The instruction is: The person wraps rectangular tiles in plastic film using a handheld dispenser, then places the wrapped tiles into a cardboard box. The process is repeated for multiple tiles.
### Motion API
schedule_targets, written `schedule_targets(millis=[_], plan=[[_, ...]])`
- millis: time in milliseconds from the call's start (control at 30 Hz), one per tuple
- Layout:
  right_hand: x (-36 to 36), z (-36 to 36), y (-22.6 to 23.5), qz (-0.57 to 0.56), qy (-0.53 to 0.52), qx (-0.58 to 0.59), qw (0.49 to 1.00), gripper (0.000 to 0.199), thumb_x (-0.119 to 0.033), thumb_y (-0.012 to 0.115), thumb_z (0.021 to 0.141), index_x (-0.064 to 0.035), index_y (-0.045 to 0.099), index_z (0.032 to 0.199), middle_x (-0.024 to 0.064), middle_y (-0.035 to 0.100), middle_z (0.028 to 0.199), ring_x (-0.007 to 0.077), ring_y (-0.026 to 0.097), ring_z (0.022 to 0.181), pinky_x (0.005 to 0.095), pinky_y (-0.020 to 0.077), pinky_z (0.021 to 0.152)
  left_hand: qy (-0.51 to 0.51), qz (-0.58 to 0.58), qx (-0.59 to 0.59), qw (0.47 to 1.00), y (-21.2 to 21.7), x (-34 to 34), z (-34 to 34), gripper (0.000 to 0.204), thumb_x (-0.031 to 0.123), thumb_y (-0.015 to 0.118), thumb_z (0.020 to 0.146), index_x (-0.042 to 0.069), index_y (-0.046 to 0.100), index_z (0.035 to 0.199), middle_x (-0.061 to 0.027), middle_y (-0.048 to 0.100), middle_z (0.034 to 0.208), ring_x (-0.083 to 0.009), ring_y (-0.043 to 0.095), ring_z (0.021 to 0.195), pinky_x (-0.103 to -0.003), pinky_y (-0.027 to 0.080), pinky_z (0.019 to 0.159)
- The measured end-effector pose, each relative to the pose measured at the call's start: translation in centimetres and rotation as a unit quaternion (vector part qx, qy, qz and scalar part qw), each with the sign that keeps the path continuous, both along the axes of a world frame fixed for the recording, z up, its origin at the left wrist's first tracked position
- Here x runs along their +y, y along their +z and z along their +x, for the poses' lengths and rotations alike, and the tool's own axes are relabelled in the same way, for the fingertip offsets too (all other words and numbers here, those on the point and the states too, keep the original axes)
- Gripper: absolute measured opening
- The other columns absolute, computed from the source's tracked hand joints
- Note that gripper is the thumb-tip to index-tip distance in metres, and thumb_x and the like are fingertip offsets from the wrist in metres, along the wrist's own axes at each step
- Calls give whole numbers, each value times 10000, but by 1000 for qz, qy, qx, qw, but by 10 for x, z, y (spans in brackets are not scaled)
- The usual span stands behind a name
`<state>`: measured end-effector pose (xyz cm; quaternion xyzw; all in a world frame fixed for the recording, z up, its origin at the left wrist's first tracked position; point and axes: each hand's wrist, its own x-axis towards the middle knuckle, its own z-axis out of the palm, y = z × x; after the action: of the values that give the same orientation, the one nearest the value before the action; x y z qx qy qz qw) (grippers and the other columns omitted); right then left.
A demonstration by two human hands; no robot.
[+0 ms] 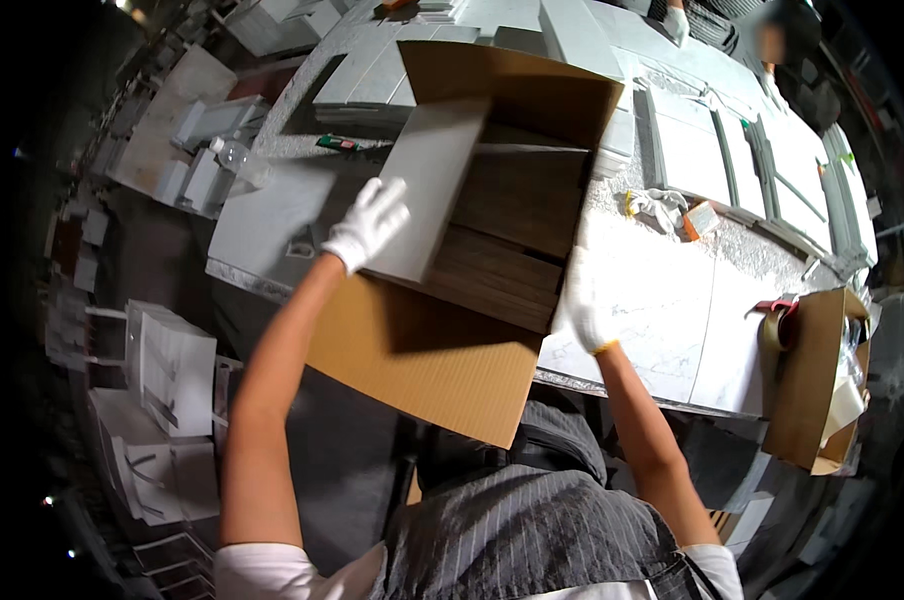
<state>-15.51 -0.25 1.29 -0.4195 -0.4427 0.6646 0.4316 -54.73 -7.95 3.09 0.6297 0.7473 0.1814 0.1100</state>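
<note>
An open cardboard box [422,358] stands at the table's near edge, its near flap folded down toward me and its far flap raised. Brown wood-grain boards [522,200] lie inside. Along its left side runs a flat pale panel [427,180]; whether this is a flap or a separate sheet I cannot tell. My left hand [370,228], in a white glove, rests at that panel's left edge with fingers stretched out. Against the box's right side lies my gloved right hand [589,315], its fingers pointing away from me and blending into the white slab behind.
White marbled slabs [662,325] cover the table at right. A tape dispenser [775,325] sits beside a small carton [812,380]. Loose gloves [657,207] lie farther back. A plastic bottle [240,160] is at left; another person's gloved hand [676,25] shows at the far side.
</note>
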Motion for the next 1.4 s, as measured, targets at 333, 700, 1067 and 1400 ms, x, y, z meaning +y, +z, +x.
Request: schedule_targets(millis=[333,700,1067,1400], plan=[[24,-50,45,550,151,-472,673,484,-425,566,900,-181,524,1316,94,486,1344,314,418,1300,645,297,1020,120,-152,150,970,20,-7,53,616,605,439,961,368,363,1525,-101,205,1642,-546,268,1405,-601,301,1138],[66,-107,41,658,175,-375,630,492,-425,593,894,-169,587,1314,79,557,1321,295,495,1227,478,371,1048,77,-101,131,983,31,-1,53,582,552,527,946,331,439,1476,-126,235,1618,-505,384,1325,-569,349,1114],[66,-122,54,643,214,-349,647,377,-326,622,873,-185,597,1222,37,554,1264,259,488,1196,453,359,1029,494,313,-138,800,67,-218,48,208,127,555,1007,-23,636,1127,-112,670,1091,-200,620,1023,-335,493,927],[86,-122,49,605,310,-372,632,501,-330,664,863,-181,582,1335,53,520,1387,275,449,1316,463,328,1108,203,282,51,936,4,-74,160,516,379,624,914,44,587,1304,-204,512,1405,-486,472,1283,-587,398,1070]])
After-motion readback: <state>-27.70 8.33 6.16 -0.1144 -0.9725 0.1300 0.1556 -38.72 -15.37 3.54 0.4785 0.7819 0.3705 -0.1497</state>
